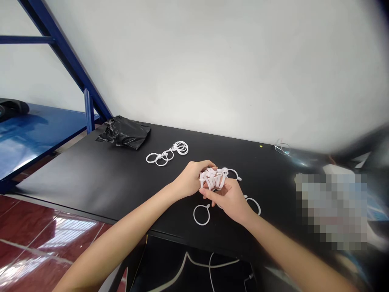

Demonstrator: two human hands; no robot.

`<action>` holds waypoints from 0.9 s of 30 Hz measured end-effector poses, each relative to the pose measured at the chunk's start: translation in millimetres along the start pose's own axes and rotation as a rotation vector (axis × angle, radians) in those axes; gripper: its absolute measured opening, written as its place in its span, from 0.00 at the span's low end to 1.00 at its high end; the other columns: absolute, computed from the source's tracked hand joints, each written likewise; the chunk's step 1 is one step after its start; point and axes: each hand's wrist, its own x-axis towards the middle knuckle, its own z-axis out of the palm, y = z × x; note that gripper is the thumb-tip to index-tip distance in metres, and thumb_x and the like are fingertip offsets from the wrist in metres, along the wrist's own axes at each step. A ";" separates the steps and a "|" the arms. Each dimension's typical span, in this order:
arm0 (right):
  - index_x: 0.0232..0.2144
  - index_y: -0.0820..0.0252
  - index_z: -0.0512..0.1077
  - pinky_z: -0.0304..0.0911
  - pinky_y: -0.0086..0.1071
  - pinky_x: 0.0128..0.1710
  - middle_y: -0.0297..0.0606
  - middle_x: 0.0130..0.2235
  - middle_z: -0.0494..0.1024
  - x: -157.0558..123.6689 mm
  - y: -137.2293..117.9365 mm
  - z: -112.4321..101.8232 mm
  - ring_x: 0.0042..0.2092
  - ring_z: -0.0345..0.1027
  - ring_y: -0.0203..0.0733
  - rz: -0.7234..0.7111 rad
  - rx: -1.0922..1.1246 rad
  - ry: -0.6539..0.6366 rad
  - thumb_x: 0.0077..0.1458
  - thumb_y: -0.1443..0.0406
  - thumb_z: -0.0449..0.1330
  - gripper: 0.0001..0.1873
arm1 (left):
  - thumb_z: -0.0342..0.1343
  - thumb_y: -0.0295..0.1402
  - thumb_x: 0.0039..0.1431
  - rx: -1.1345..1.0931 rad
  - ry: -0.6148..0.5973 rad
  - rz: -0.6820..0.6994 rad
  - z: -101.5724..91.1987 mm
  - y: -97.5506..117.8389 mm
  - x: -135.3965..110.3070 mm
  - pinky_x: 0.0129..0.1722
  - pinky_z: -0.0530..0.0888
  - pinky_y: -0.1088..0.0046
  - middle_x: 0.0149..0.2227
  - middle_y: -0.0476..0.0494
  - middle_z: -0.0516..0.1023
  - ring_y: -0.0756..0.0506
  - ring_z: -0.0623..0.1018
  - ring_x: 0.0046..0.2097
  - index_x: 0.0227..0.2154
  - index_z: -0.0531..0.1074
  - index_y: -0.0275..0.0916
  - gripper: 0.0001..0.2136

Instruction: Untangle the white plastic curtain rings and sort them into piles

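Both of my hands meet over the middle of a black table [91,178]. Between them is a bunch of white plastic rings [213,177] stacked side by side. My left hand [192,177] has its fingers curled round the bunch's left end. From below and the right, my right hand [228,197] pinches the same bunch. A single white ring [201,215] lies flat on the table just under my hands. Two more loose rings [254,205] show partly beside my right hand.
A chain of linked white rings [167,154] lies farther back. A crumpled black plastic bag [125,133] sits at the back left corner. A blue metal frame and shelf [45,121] stand to the left. Cables [194,263] hang below the table's front edge.
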 end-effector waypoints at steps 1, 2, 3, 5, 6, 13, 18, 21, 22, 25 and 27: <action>0.28 0.61 0.75 0.68 0.28 0.19 0.36 0.27 0.76 0.2 -1.6 -0.1 0.28 0.73 0.41 -0.007 0.024 -0.005 0.44 0.58 0.71 0.14 | 0.52 0.20 0.45 -0.017 0.011 -0.020 -0.7 0.5 0.3 0.28 0.67 0.79 0.29 0.50 0.76 0.52 0.72 0.28 0.38 0.73 0.35 0.15; 0.28 0.62 0.75 0.68 0.28 0.19 0.37 0.27 0.76 0.5 -3.4 -0.6 0.28 0.73 0.41 -0.020 0.044 -0.008 0.45 0.58 0.71 0.14 | 0.50 0.20 0.47 -0.041 0.021 -0.047 -1.8 1.1 0.7 0.27 0.67 0.79 0.29 0.50 0.76 0.53 0.71 0.27 0.39 0.73 0.35 0.15; 0.29 0.62 0.75 0.68 0.27 0.19 0.37 0.27 0.77 0.7 -5.3 -1.4 0.28 0.74 0.41 -0.037 0.057 -0.006 0.46 0.58 0.70 0.14 | 0.50 0.21 0.49 -0.071 0.024 -0.077 -3.2 1.6 1.2 0.26 0.67 0.79 0.28 0.50 0.75 0.53 0.71 0.26 0.40 0.73 0.35 0.15; 0.31 0.62 0.75 0.68 0.28 0.19 0.38 0.28 0.77 1.2 -9.0 -3.5 0.26 0.72 0.38 -0.077 0.072 -0.001 0.48 0.57 0.69 0.14 | 0.51 0.24 0.52 -0.150 0.003 -0.126 -6.6 2.1 1.9 0.23 0.67 0.80 0.26 0.51 0.74 0.53 0.71 0.24 0.42 0.71 0.35 0.13; 0.32 0.63 0.75 0.69 0.28 0.19 0.38 0.28 0.77 1.4 -10.6 -4.6 0.24 0.71 0.37 -0.094 0.077 0.001 0.49 0.57 0.68 0.15 | 0.52 0.26 0.54 -0.194 -0.010 -0.139 -8.3 2.0 2.2 0.22 0.68 0.80 0.27 0.51 0.74 0.53 0.71 0.24 0.43 0.71 0.35 0.13; 0.32 0.63 0.75 0.75 0.33 0.25 0.40 0.31 0.76 3.7 -11.5 -11.9 0.30 0.73 0.40 -0.131 0.118 0.014 0.56 0.53 0.62 0.17 | 0.48 0.28 0.61 0.010 0.093 0.043 -11.0 2.4 0.3 0.27 0.70 0.81 0.24 0.49 0.74 0.54 0.72 0.26 0.25 0.70 0.34 0.10; 0.30 0.61 0.75 0.74 0.36 0.36 0.35 0.27 0.74 -0.9 -3.9 -13.3 0.30 0.72 0.38 -0.236 0.062 0.002 0.61 0.56 0.58 0.15 | 0.48 0.33 0.65 -0.135 -0.020 0.022 -9.1 3.2 0.5 0.29 0.73 0.79 0.24 0.47 0.76 0.51 0.77 0.26 0.25 0.69 0.34 0.14; 0.29 0.60 0.74 0.73 0.37 0.40 0.36 0.28 0.75 -4.0 -1.4 -10.8 0.33 0.73 0.40 -0.299 0.047 0.004 0.62 0.58 0.58 0.14 | 0.50 0.42 0.65 -0.360 -0.110 -0.074 -10.0 1.5 1.9 0.32 0.77 0.74 0.26 0.42 0.79 0.48 0.80 0.28 0.28 0.72 0.32 0.17; 0.29 0.60 0.75 0.74 0.37 0.39 0.35 0.27 0.75 -4.0 -1.2 -10.4 0.32 0.73 0.40 -0.289 0.060 -0.007 0.61 0.58 0.58 0.14 | 0.51 0.43 0.64 -0.384 -0.121 -0.085 -10.9 0.9 2.2 0.32 0.77 0.74 0.26 0.42 0.79 0.48 0.80 0.29 0.28 0.72 0.31 0.18; 0.30 0.61 0.75 0.74 0.37 0.35 0.34 0.25 0.73 2.0 -2.4 -14.5 0.29 0.71 0.38 -0.232 0.148 0.031 0.59 0.56 0.60 0.14 | 0.53 0.45 0.63 -0.383 -0.138 -0.083 -15.9 -0.4 3.0 0.33 0.77 0.75 0.30 0.41 0.80 0.48 0.80 0.32 0.34 0.73 0.31 0.18; 0.29 0.61 0.74 0.74 0.36 0.34 0.33 0.25 0.73 12.2 -4.4 -22.6 0.28 0.70 0.37 -0.224 0.220 0.141 0.57 0.54 0.62 0.15 | 0.55 0.43 0.62 -0.388 -0.195 -0.129 -20.3 -1.0 3.5 0.34 0.77 0.74 0.36 0.38 0.81 0.47 0.81 0.36 0.48 0.71 0.32 0.19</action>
